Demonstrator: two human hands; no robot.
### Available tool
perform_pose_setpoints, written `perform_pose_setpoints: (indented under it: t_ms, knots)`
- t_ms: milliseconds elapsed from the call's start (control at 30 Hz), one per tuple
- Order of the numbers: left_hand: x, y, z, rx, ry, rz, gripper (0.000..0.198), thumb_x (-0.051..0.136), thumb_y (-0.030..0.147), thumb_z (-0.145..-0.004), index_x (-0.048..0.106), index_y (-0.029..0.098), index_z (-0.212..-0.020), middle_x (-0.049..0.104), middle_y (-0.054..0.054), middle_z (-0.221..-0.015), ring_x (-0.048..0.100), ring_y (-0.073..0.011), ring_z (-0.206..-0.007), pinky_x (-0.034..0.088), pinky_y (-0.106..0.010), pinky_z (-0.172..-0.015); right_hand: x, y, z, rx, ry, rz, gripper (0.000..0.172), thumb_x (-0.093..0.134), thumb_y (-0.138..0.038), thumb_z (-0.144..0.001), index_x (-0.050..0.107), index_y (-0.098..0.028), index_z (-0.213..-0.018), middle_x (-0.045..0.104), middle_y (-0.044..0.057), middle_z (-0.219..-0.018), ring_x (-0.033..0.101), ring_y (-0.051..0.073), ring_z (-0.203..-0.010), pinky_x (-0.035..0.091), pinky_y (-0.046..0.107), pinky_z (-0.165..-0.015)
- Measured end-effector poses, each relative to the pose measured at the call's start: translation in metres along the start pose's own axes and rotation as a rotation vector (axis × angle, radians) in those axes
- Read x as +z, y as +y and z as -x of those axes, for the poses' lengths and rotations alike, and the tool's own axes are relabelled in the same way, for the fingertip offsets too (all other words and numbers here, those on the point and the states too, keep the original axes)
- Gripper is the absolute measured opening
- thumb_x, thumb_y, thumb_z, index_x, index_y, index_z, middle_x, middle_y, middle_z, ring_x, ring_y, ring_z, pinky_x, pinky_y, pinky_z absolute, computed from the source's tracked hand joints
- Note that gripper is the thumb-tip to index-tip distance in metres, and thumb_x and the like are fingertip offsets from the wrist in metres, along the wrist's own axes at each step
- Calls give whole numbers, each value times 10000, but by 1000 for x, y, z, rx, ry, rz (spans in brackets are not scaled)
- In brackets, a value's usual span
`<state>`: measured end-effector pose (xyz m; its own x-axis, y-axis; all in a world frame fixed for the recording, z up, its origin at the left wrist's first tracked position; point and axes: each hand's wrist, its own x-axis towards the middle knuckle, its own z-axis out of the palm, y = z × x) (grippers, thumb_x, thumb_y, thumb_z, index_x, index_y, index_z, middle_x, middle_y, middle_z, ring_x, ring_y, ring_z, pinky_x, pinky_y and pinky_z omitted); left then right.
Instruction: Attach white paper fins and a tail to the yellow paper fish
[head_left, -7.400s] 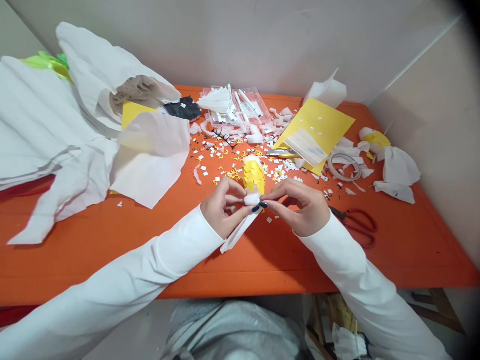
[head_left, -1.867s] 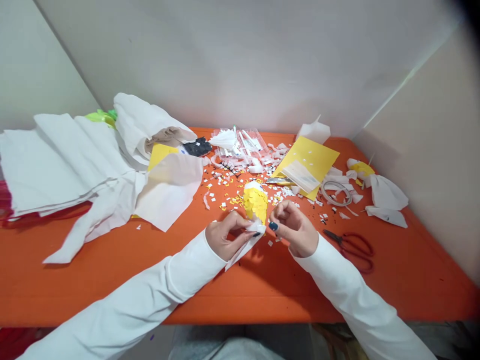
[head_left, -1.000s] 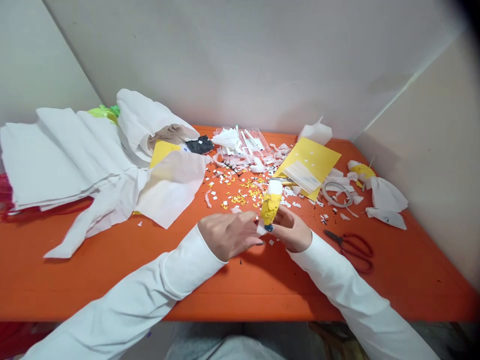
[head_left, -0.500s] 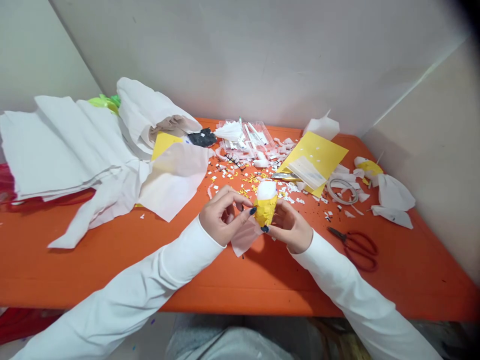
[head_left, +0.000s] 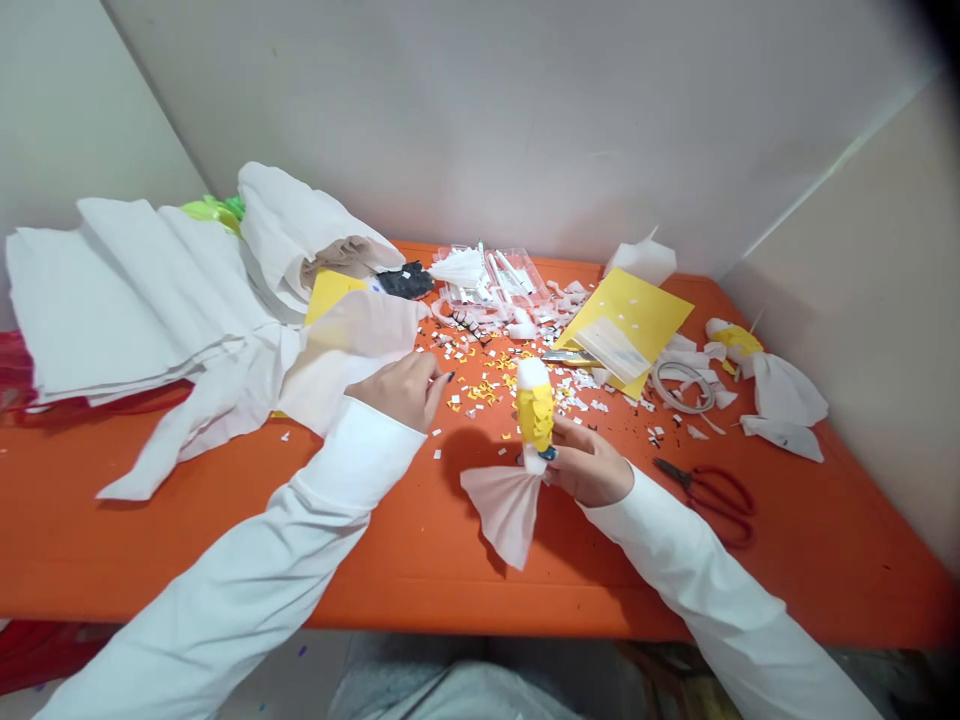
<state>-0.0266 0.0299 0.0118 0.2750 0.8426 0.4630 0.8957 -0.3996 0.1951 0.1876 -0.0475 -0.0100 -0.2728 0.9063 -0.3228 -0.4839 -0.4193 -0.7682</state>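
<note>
My right hand (head_left: 589, 470) grips a small paper figure (head_left: 534, 412) upright over the orange table (head_left: 225, 540). The figure has a white top, a body of yellow paper scales, and a fanned white tissue tail (head_left: 506, 505) hanging below my fingers. My left hand (head_left: 401, 388) has let go and reaches left and back, its fingers curled loosely, close to a loose white tissue sheet (head_left: 352, 345) and the scattered paper bits. Whether it touches or holds anything, I cannot make out.
Piles of white tissue (head_left: 135, 300) cover the left. Yellow card (head_left: 634, 310), a clear plastic box (head_left: 491, 280), a tape ring (head_left: 679, 385), red scissors (head_left: 709, 485) and another yellow-and-white figure (head_left: 750, 355) lie at the back and right. Paper scraps (head_left: 487, 375) litter the middle.
My left hand released the figure and moved left toward the tissue sheet. My right hand now holds the figure alone, upright, and its white tail has fanned out below.
</note>
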Motion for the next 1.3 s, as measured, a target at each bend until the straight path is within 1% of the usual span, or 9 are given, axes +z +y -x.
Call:
perform_pose_setpoints:
  t_ms: [67,133,233,467,600,733,833,1000,1300]
  knots:
    - [3,-2,0,92,98,92,109,518,202,-795,555,166,-891,593,-32,-730,553,-169,-685,371,-256,-560,2,0,0,57,3,-55,431,839,-291,-508,670,-214,-897,659,5,-810,599,99,-653,458,214,-593]
    - [4,4,4,314,259,211,338,492,116,-773,494,134,-1111,610,-71,-882,564,-180,-794,427,-279,-679,3,0,-1,82,3,-82,445,844,-272,-487,669,-209,-891,659,1,-780,589,95,-634,442,201,-568]
    - [2,18,14,543,311,153,544,522,67,-755,445,188,-1280,628,-58,-918,543,-188,-814,416,-304,-754,3,1,-2,93,-34,-88,442,830,-247,-510,655,-216,-914,655,-8,-790,585,87,-635,424,191,-556]
    - [7,26,17,608,327,-67,606,538,100,-789,410,258,-1360,673,-36,-995,531,-198,-881,362,-321,-784,-4,4,-3,67,-28,-69,421,808,-300,-572,591,-227,-925,639,-25,-815,606,93,-667,429,220,-605]
    - [15,26,19,426,113,218,590,475,145,-796,358,160,-1374,641,-109,-1029,557,-231,-903,397,-356,-788,-3,6,-6,-97,57,81,476,819,-378,-536,554,-224,-900,632,-8,-819,598,124,-698,443,260,-639]
    - [21,30,27,-14,-288,1054,343,428,296,-867,445,146,-1176,649,-116,-1000,612,-201,-877,468,-339,-763,1,3,-6,-382,234,379,487,799,-355,-569,499,-233,-933,581,12,-919,554,126,-752,438,270,-666]
    - [24,40,35,-289,-531,1447,365,557,470,-794,512,153,-970,670,-105,-957,627,-198,-875,473,-333,-791,3,2,-6,-435,269,458,531,784,-360,-586,435,-242,-969,538,-6,-877,508,103,-687,417,248,-609]
    - [26,54,42,-414,-524,1426,488,744,514,-590,558,146,-850,654,-81,-906,601,-175,-826,462,-307,-780,4,10,-10,-412,226,404,602,805,-351,-560,319,-260,-904,469,-66,-776,448,67,-581,384,211,-538]
    - [33,47,37,-538,-578,1487,454,806,476,-506,605,135,-729,670,-40,-752,624,-144,-713,499,-284,-726,-2,12,-9,-435,142,445,496,734,-445,-658,326,-249,-863,495,-46,-782,475,86,-624,404,226,-580]
